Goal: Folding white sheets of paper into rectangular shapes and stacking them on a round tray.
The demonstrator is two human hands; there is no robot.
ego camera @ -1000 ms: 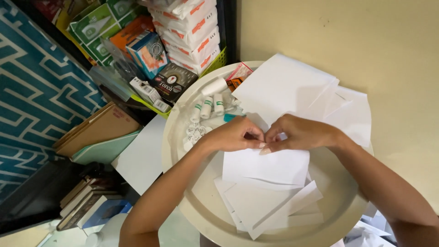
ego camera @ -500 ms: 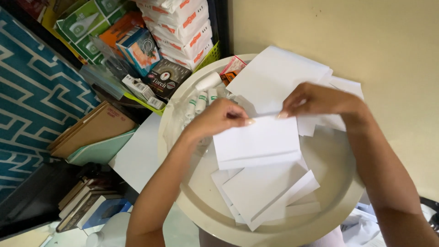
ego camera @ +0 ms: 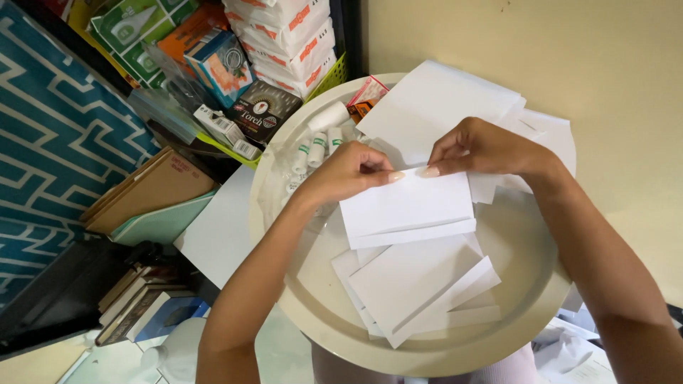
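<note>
A round cream tray sits on the person's lap, with loose white sheets lying in it; above them a folded white paper is held flat, its long axis running left to right, hanging toward the person from its top edge; the left hand and right hand pinch that edge, fingertips nearly meeting at its middle; small white tubes lie behind the left hand.
</note>
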